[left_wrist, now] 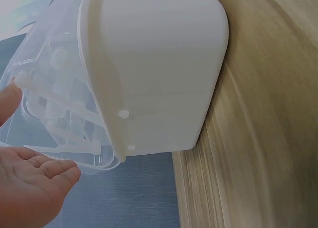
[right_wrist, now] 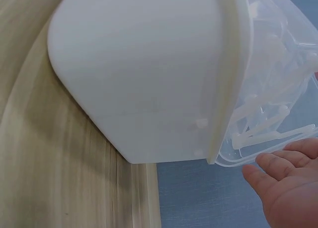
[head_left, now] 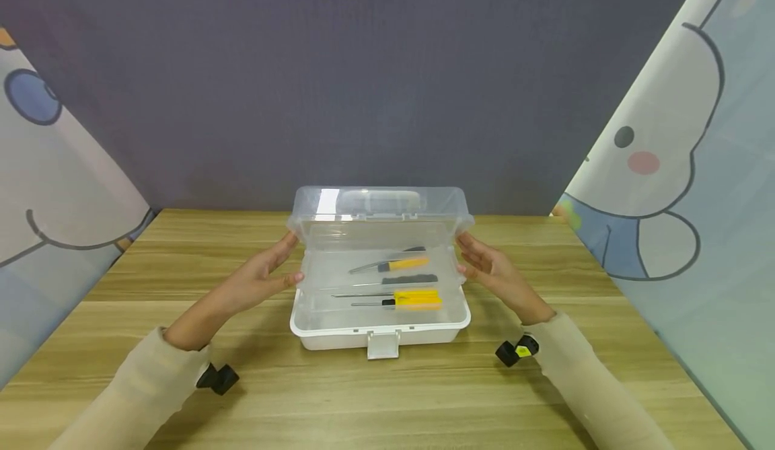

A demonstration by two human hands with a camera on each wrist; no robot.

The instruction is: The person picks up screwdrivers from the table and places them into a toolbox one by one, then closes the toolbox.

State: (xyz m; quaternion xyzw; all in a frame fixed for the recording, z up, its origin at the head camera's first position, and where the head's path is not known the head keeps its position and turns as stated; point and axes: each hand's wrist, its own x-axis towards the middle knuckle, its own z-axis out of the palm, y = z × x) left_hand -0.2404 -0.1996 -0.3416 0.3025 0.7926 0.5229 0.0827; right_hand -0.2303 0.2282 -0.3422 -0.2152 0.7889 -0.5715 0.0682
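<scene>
A toolbox with a white base [head_left: 436,335] stands with its clear lid [head_left: 438,201] raised. Several screwdrivers [head_left: 418,296], with yellow or black handles, lie inside and show around the clear tray [head_left: 327,265]. At the box's left side is my left hand [head_left: 262,276], its thumb at the tray's edge and its relaxed fingers reaching up beside the lid. My right hand [head_left: 498,275] mirrors it on the right side, fingers nearly straight. Both wrist views show white hinged arms [left_wrist: 74,106] between base and lid; the right thumb is mostly hidden in the right wrist view.
The box rests on a wood-grain table [head_left: 290,403], its front latch [head_left: 383,346] hanging down. Behind the table rises a dark grey panel [head_left: 381,87]. Cartoon-printed sheets [head_left: 660,235] border both sides. A black wrist device [head_left: 517,350] sits at each sleeve cuff.
</scene>
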